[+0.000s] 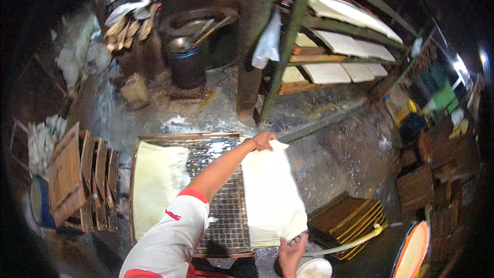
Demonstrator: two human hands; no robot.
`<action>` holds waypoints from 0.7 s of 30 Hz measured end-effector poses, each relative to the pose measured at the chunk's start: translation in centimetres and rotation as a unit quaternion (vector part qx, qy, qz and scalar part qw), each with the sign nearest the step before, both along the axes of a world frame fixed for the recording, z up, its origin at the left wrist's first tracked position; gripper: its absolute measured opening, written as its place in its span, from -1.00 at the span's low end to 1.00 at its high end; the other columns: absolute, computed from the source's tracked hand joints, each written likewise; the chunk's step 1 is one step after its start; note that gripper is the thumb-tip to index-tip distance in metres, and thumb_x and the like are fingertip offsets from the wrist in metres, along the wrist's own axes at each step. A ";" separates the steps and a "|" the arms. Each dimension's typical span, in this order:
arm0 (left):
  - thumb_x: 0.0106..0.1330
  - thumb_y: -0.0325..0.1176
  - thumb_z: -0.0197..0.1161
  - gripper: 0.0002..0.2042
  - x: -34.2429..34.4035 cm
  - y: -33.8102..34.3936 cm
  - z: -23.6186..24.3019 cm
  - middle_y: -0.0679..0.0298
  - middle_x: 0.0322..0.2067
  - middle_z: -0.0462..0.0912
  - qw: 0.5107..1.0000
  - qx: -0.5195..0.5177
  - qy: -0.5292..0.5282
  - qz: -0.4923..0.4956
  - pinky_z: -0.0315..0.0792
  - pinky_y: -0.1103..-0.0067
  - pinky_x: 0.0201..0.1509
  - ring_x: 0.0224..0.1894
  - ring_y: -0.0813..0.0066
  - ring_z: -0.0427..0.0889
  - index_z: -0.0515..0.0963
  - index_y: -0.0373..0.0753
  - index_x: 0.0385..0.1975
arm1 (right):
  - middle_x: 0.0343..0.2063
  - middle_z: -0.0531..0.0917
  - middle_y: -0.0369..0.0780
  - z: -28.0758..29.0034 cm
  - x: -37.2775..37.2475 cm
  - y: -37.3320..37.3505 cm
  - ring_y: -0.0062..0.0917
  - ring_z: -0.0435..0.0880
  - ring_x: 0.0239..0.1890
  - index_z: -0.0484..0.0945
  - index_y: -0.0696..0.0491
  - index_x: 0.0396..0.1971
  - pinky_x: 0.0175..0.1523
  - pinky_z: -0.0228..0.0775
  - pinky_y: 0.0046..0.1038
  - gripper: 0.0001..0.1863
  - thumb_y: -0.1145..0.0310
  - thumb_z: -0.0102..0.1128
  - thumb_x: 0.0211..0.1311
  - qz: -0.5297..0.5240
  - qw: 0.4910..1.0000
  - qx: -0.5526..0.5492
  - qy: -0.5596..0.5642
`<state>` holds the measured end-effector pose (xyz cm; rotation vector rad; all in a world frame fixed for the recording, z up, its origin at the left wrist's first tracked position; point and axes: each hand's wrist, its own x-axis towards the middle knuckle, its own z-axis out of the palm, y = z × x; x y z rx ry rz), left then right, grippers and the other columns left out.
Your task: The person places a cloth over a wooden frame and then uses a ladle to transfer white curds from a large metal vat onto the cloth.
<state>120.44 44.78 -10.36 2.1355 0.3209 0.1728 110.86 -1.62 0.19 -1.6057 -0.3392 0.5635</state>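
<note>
My left hand (pixel 263 142), reached across the wet woven rack (pixel 216 201), is closed on the upper corner of a white sheet (pixel 272 190), probably cloth, lying over the rack's right part. My right hand (pixel 292 249) grips the same sheet's lower right corner, its fingertips curled at the edge. A paler yellowish sheet (pixel 158 190) lies on the left part of the rack, and bare mesh shows between the two sheets.
Stacked wooden boards (pixel 77 180) stand left. Dark slatted frames (pixel 345 216), a pale hose (pixel 355 242) and an orange-rimmed basin (pixel 411 249) lie right. Behind are a blue drum (pixel 186 69), a jerrycan (pixel 135 90) and shelving (pixel 293 31) holding several white slabs.
</note>
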 end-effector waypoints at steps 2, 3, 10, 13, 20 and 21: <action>-0.12 -0.47 0.44 -0.73 0.4 -0.5 6.1 0.34 -0.53 0.58 0.995 -0.075 -0.061 -0.020 0.38 0.60 -0.40 -0.44 0.65 0.49 0.48 -0.25 -0.44 | -0.23 0.48 -0.06 5.1 -4.4 1.8 -0.37 0.54 -0.23 0.31 0.21 -0.12 -0.16 0.41 -0.43 -0.59 0.69 0.14 -0.03 -0.042 0.995 -0.094 0.008; -0.11 -0.50 0.41 -0.75 -2.3 0.8 7.6 0.34 -0.52 0.58 0.991 -0.092 -0.095 0.009 0.39 0.60 -0.40 -0.44 0.65 0.50 0.48 -0.25 -0.44 | -0.26 0.49 -0.06 6.8 -6.6 2.7 -0.32 0.54 -0.25 0.35 0.20 -0.16 -0.17 0.41 -0.40 -0.61 0.68 0.15 -0.07 0.036 0.987 -0.110 -0.115; -0.11 -0.48 0.30 -0.94 -42.0 16.2 6.8 0.27 -0.40 0.57 0.873 0.038 -0.239 0.424 0.47 0.49 -0.18 -0.28 0.36 0.57 0.59 -0.17 -0.60 | -0.35 0.56 -0.19 2.4 -21.6 9.2 -0.24 0.54 -0.24 0.53 0.03 -0.29 -0.17 0.43 -0.29 -0.62 0.57 0.29 -0.25 0.389 0.820 -0.086 -0.411; 0.01 -0.50 0.35 -0.89 -47.7 10.1 10.8 0.25 -0.17 0.50 0.809 0.236 -0.315 0.436 0.38 0.44 0.03 -0.06 0.37 0.47 0.54 -0.22 -0.52 | -0.33 0.58 -0.26 -0.2 -18.3 7.9 -0.32 0.55 -0.23 0.59 -0.06 -0.35 -0.22 0.45 -0.30 -0.67 0.52 0.32 -0.25 0.356 0.802 -0.186 -0.442; 0.24 -0.36 0.25 -0.63 -76.1 -25.2 18.0 0.32 -0.25 0.46 0.708 0.032 -0.143 0.691 0.37 0.58 -0.08 -0.21 0.55 0.45 0.34 -0.28 0.00 | -0.42 0.56 -0.26 0.5 -20.3 8.4 -0.33 0.53 -0.29 0.60 -0.06 -0.44 -0.35 0.43 -0.27 -0.80 0.37 0.35 -0.17 0.387 0.769 -0.149 -0.487; 0.23 -0.44 0.24 -0.67 -73.8 -28.8 20.0 0.33 -0.33 0.45 0.699 -0.043 -0.172 0.693 0.36 0.63 -0.09 -0.26 0.56 0.46 0.34 -0.27 -0.04 | -0.43 0.55 -0.25 -0.1 -19.8 8.4 -0.32 0.53 -0.30 0.59 -0.06 -0.43 -0.35 0.42 -0.27 -0.80 0.35 0.34 -0.16 0.389 0.765 -0.144 -0.493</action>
